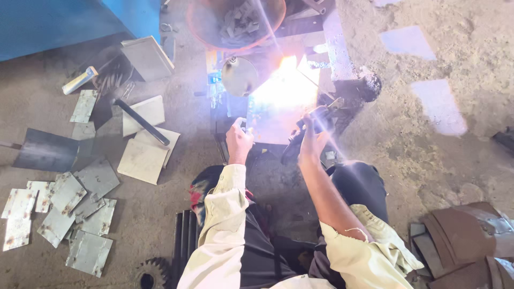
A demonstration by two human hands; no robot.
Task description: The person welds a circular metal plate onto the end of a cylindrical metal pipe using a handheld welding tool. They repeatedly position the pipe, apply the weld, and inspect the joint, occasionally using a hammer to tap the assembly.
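Note:
My right hand (311, 140) is closed around a dark welding electrode holder (316, 122), whose thin rod (310, 85) points up and left into a bright white arc glare (286, 85). My left hand (238, 142) grips the near edge of a flat metal workpiece (270, 126) lying under the glare. A round metal disc (239, 76) stands just left of the arc. The weld point itself is washed out by the light.
Several cut metal sheets (69, 208) lie scattered on the dirt floor at left, with a dark bar (142, 122) across pale plates (143, 159). A rusty bowl (203, 21) of scrap pieces sits at top. A gear (151, 273) lies bottom left, curved brown parts (463, 235) bottom right.

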